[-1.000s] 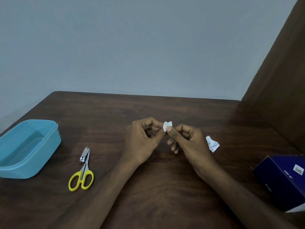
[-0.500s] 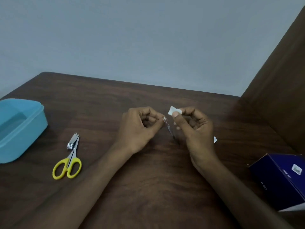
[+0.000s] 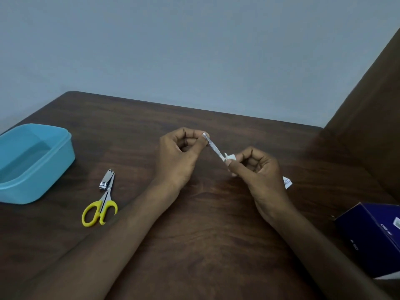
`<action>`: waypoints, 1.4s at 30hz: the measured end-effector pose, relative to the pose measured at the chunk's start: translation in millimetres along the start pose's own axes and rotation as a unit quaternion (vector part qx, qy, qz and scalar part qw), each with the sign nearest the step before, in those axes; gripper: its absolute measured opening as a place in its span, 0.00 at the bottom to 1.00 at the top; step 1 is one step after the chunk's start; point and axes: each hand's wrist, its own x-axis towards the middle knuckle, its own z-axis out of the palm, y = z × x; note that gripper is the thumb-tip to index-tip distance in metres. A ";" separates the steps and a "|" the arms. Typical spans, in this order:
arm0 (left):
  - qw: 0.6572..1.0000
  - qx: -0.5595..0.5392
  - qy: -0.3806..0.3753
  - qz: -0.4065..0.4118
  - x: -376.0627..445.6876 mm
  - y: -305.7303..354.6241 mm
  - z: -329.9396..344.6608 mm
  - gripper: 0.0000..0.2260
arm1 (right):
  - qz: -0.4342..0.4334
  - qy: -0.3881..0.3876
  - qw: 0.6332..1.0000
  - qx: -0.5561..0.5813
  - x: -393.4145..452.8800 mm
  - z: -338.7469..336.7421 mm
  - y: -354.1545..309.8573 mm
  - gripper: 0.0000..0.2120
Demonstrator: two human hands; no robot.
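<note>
Above the middle of the dark wooden table, my two hands hold a thin pale strip, seen edge-on, that looks like an adhesive bandage. My left hand pinches its upper end between thumb and forefinger. My right hand pinches the lower end, where small white paper tabs stick out. The strip is stretched between the hands, slanting down to the right.
A torn white wrapper piece lies just right of my right hand. Yellow-handled scissors and a nail clipper lie at the left. A blue plastic tub stands far left. A dark blue box sits at the right edge, beside a brown panel.
My hands have drawn apart: the left moved up, the right moved down and to the right. The small folded white piece is now pulled out into a long strip between them.
</note>
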 end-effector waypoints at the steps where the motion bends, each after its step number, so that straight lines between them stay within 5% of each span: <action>1: 1.000 0.001 0.006 0.002 0.5 -0.3 0.0 0.00 | 0.002 0.001 1.000 0.003 -0.1 0.8 0.0 0.09; 7: 0.999 0.015 0.027 0.010 1.7 -4.1 0.2 0.01 | -0.022 0.040 0.998 0.034 -0.3 -0.9 -2.0 0.02; 15: 0.999 0.025 0.026 0.008 -0.1 -0.3 -0.2 0.01 | 0.013 -0.039 0.999 -0.005 -4.4 -1.4 -3.2 0.05; 24: 0.996 0.062 -0.050 0.043 -5.2 1.6 2.0 0.02 | 0.022 -0.023 0.999 0.024 0.5 2.5 2.2 0.04; 32: 0.999 0.041 -0.007 0.021 -3.4 -1.7 0.0 0.01 | 0.028 -0.031 0.999 0.029 0.0 0.3 3.6 0.04; 42: 0.970 0.159 -0.108 0.148 -20.8 10.5 2.5 0.04 | 0.022 0.002 0.999 0.028 -2.5 2.5 1.1 0.15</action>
